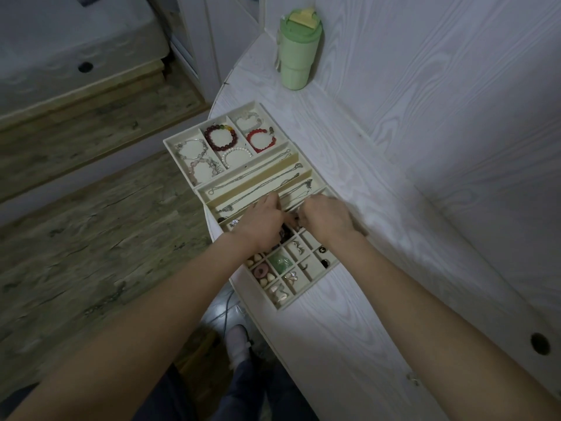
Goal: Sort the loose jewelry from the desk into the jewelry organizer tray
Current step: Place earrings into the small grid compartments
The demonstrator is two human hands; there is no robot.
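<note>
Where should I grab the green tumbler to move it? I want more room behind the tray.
Judging by its shape, grip the green tumbler around its tapered body, below the wider lid, coming from the open desk side nearest the organizer tray. It stands upright close to the wall panel, so the far side gives fingers little room, and the lid's rim should stop an upward slip.

The person is wearing no sleeves, dark blue trousers [243,387] and a pale sock [238,344] below the bench [349,344] edge.
</note>
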